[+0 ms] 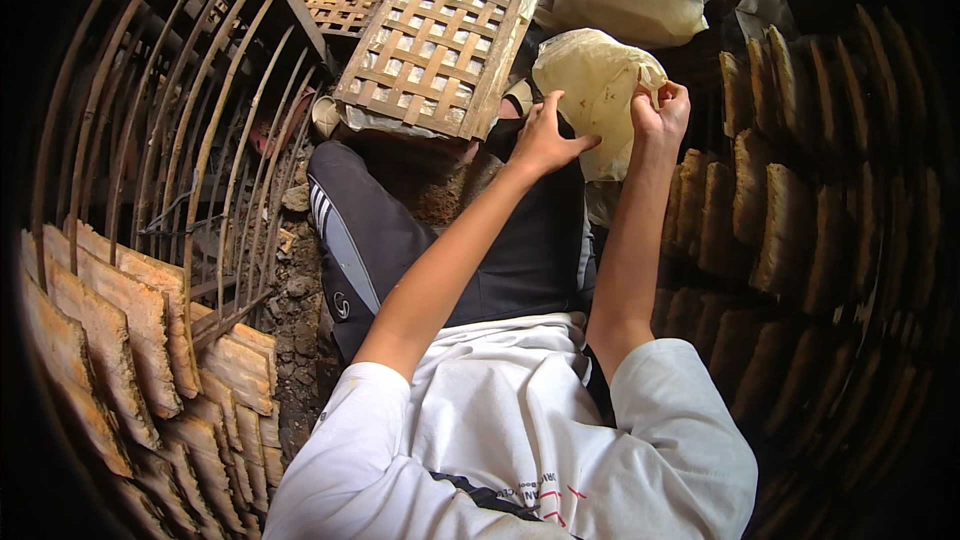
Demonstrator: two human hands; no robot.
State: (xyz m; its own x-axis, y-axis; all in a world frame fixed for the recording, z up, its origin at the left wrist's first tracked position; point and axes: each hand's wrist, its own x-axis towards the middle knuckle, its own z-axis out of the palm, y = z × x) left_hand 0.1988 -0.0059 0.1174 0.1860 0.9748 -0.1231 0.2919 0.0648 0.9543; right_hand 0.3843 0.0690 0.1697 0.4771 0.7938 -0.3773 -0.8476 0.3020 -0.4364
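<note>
A pale yellow, translucent plastic bag (590, 80) hangs in front of me, beyond my knees. Its upper right corner is bunched between the curled fingers and thumb of my right hand (662, 112). My left hand (545, 143) is at the bag's left side, thumb and fingers spread apart with nothing held in them. The left thumb tip overlaps the bag's edge; whether it touches is hard to tell. Small brownish specks show through the plastic, but what the bag contains, if anything, is unclear.
A woven bamboo lattice panel (435, 45) lies beyond my knees. Behind the held bag rests a larger whitish sack (640, 5). Curved bamboo bars (203, 100) rise at left, with thick tan slabs (135, 315) stacked below. More rows of slabs (785, 230) line the right side.
</note>
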